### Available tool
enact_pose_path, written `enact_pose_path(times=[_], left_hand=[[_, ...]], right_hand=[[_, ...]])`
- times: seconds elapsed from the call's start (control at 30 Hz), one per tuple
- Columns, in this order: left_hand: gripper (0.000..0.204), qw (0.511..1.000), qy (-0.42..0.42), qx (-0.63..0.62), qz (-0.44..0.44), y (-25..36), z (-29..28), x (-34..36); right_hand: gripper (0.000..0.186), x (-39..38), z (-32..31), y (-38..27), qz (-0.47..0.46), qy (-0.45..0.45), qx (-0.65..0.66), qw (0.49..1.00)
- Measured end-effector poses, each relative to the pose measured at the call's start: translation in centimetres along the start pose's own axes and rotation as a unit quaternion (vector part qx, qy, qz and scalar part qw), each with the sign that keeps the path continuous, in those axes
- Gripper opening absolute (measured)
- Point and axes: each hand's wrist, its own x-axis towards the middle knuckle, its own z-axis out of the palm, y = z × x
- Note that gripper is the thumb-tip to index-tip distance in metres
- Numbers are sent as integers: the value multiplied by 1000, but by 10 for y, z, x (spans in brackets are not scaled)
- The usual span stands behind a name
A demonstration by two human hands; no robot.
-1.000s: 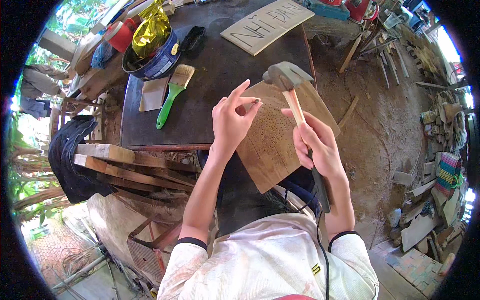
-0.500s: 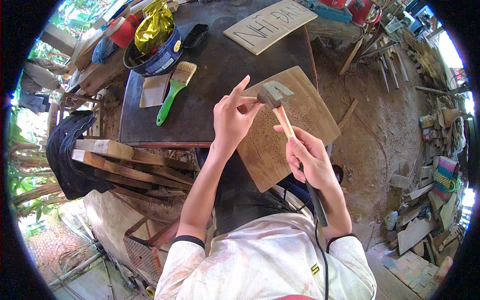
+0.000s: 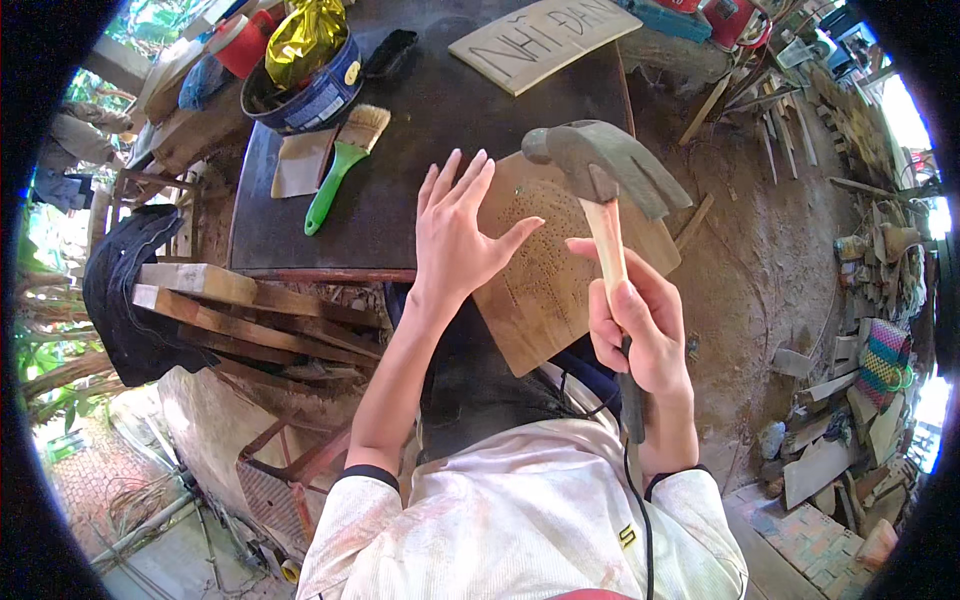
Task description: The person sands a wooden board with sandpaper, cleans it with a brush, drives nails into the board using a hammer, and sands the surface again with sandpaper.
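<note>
My right hand (image 3: 637, 320) grips a claw hammer (image 3: 610, 165) by its handle, which is pale wood near the head and dark lower down. The hammer's steel head is raised above a wooden board (image 3: 535, 310) pitted with many small holes or dots. My left hand (image 3: 460, 225) is spread open over the left edge of the board, fingers pointing away, with nothing in it. The board lies partly over the dark table's near right corner and partly above my lap. A tiny greenish bit (image 3: 518, 190) shows near the board's far edge.
On the dark table (image 3: 400, 150) are a green-handled paintbrush (image 3: 336, 185), a sandpaper-like sheet (image 3: 300, 165), a blue tub (image 3: 315, 110) holding gold foil, a black brush-like item (image 3: 392, 52) and a lettered wooden plaque (image 3: 545, 42). Stacked timber (image 3: 205, 283) stands left; wood scraps (image 3: 825, 470) lie right.
The hammer head has risen toward me and swung away from my left fingers. My left hand has opened from a pinch at the hammer head into spread fingers.
</note>
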Motion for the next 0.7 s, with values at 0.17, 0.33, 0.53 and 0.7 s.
enact_pose_path(times=[0.17, 0.33, 0.53, 0.7], left_hand=[[100, 1000, -23, 14, 7, 3, -4, -2], [106, 999, -30, 24, 10, 0, -7, 2], [103, 999, -30, 18, 8, 3, -5, -3], [102, 1000, -28, 11, 0, 7, -8, -2]], right_hand=[[51, 14, -5, 11, 105, 31, -14, 994], [48, 4, 3, -3, -1, 3, -39, 999], [63, 16, 2, 4, 102, 45, -42, 993], [65, -4, 5, -3, -20, 19, -49, 998]])
